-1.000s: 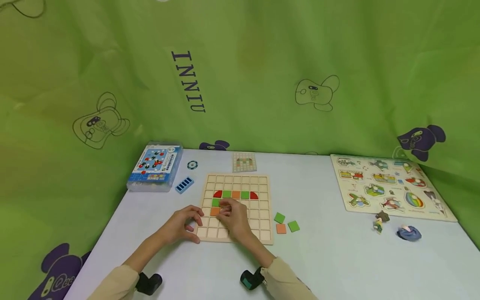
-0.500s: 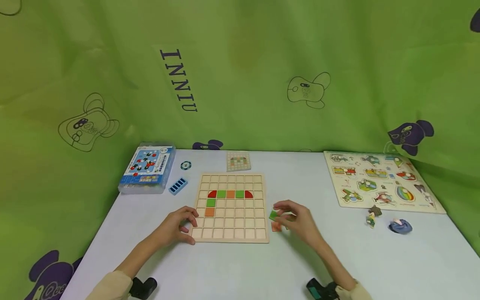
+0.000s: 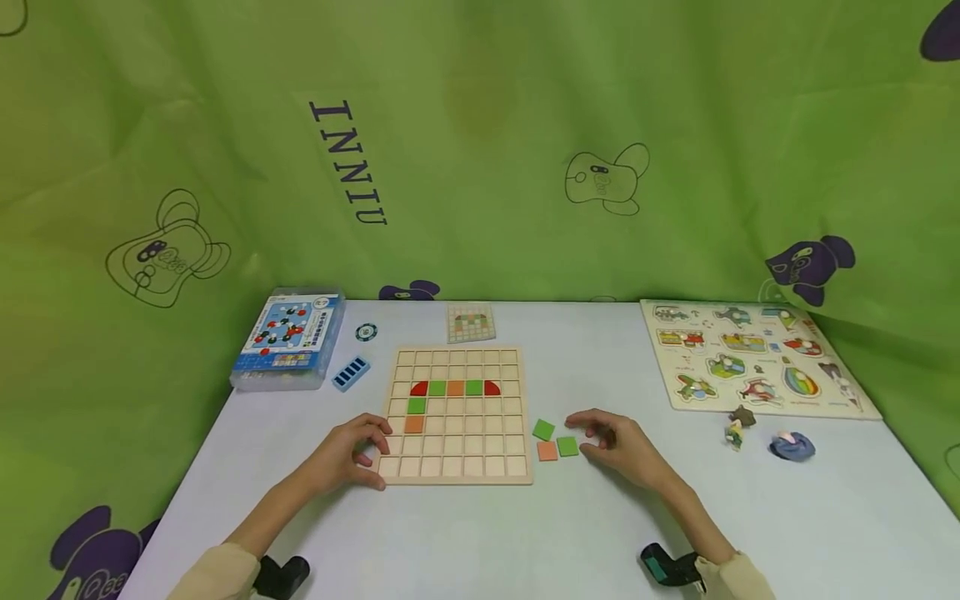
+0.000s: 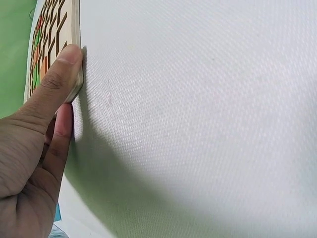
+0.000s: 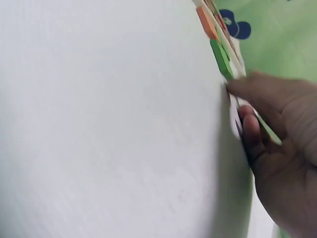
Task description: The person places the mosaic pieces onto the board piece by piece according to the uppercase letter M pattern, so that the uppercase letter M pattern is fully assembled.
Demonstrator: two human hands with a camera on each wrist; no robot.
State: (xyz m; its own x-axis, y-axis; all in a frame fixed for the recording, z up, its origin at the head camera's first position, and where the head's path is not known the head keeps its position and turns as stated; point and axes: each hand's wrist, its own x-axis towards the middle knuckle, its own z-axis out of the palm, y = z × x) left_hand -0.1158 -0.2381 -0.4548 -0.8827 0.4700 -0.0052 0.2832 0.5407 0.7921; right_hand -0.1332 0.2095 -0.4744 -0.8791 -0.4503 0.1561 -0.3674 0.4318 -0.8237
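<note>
A square wooden grid board [image 3: 465, 476] lies flat on the white table. Red, green and orange tiles fill a row and part of a column on it. My left hand [image 3: 347, 454] holds the board's near left corner; in the left wrist view the thumb [image 4: 54, 82] lies on the corner and the fingers are at its side. Right of the board lie a green tile [image 3: 543, 429], an orange tile [image 3: 547, 451] and another green tile [image 3: 567, 446]. My right hand [image 3: 624, 450] is just right of that last tile, fingers loosely bent, holding nothing.
A small pattern card [image 3: 471, 323] lies behind the board. To its left are a boxed set [image 3: 288, 337], a round chip [image 3: 366, 332] and a blue striped block [image 3: 350, 373]. A picture puzzle board [image 3: 757, 362] and small figures [image 3: 792, 446] lie at right.
My right hand has gone from the board over the loose tiles to their right side. The rightmost green tile has turned and shifted closer to the orange one. My left hand stays at the corner.
</note>
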